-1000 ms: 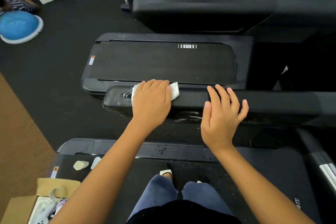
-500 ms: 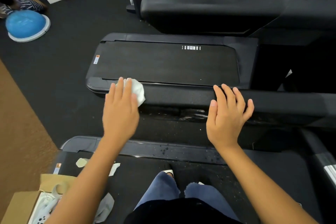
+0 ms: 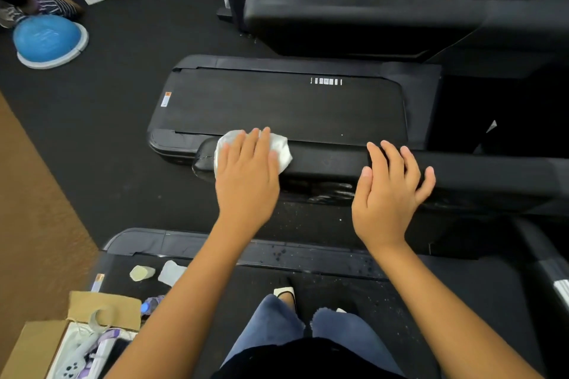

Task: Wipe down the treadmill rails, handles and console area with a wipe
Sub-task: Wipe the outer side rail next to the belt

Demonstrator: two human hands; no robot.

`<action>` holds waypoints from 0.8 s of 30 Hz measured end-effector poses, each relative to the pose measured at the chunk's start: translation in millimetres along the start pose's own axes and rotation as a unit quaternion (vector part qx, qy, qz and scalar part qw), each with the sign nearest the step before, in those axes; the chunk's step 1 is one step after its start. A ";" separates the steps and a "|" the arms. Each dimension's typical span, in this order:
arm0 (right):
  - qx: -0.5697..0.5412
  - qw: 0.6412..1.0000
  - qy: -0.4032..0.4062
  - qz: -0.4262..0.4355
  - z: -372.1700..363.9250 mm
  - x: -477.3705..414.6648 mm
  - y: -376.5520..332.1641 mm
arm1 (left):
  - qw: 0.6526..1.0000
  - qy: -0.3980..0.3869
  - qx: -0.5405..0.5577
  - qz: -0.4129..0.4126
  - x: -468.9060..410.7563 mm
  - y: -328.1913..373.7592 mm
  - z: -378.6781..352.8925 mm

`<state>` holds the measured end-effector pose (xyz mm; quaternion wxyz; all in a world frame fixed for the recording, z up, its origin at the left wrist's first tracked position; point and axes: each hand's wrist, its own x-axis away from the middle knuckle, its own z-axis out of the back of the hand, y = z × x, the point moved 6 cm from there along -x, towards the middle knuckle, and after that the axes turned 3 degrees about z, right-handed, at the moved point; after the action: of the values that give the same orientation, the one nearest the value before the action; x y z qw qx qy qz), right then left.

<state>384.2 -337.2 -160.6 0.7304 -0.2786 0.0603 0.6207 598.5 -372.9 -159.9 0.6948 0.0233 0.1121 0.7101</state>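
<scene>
Head camera: left hand presses a wipe on the end of the handrail

The person stands on a treadmill, arms reaching to the long black padded handrail (image 3: 332, 163) at its side. The left hand (image 3: 246, 175) lies flat on the crumpled white wipe (image 3: 281, 149), fingers straight and close together, and presses it down on the rounded end of the handrail. The wipe shows beyond the fingertips and on both sides of the fingers; the palm covers the rest.

The right hand (image 3: 388, 191) is to the right of the left hand, apart from it, on the same handrail. Its fingers are spread wide and relaxed, the fingertips touch the top of the rail, and it holds nothing. Between the two hands the near side of the handrail has a wet shine.

Beyond both hands lies the dark flat belt of a second treadmill (image 3: 277, 104), with a small white mark near its far edge. Far beyond the left hand, to its left, a blue half-ball with a white rim (image 3: 49, 40) sits on the black floor. Below the left wrist, two small pale scraps (image 3: 141, 272) lie on the near treadmill deck. Further down, an open brown cardboard box (image 3: 104, 304) holds mixed things. Under both forearms I see knees in blue jeans (image 3: 271, 323).
</scene>
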 end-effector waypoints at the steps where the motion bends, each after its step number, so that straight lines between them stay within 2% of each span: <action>1: 0.001 1.000 -0.004 -0.004 0.1 -0.5 -0.8 | 1.000 0.006 0.005 0.009 1.2 5.0 -0.1; 3: 0.003 1.000 -0.010 -0.016 0.6 -2.0 -4.4 | 1.000 0.012 0.016 0.005 6.0 23.8 0.0; 6: -0.009 1.000 -0.027 0.002 0.4 -3.3 -19.0 | 0.997 -0.006 0.010 -0.073 22.7 51.7 -2.8; 9: -0.031 0.997 -0.043 0.048 -2.5 -2.4 -36.7 | 0.994 -0.008 0.008 -0.105 18.0 26.5 1.0; 13: -0.021 0.996 -0.065 0.060 -7.7 -2.3 -35.6 | 0.999 0.026 -0.005 -0.032 8.1 -30.9 10.0; 16: -0.018 0.996 -0.063 0.068 -7.8 -1.9 -34.3 | 0.996 0.046 0.010 0.070 7.8 -28.7 7.2; 17: -0.018 0.996 -0.060 0.067 -7.4 -1.9 -34.8 | 0.996 0.041 0.005 0.076 9.0 -14.7 5.2; 21: -0.014 0.996 -0.058 0.067 -8.3 -1.9 -35.3 | 0.998 -0.004 0.000 -0.059 31.6 57.8 -7.7; 24: -0.017 0.995 -0.058 0.078 -7.5 -1.1 -33.3 | 0.994 0.000 0.004 -0.108 31.0 43.3 -4.5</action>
<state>417.3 -344.3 -155.4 0.6774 -0.2491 0.0282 0.6916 554.1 -343.0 -159.8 0.7672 0.0137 0.1163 0.6306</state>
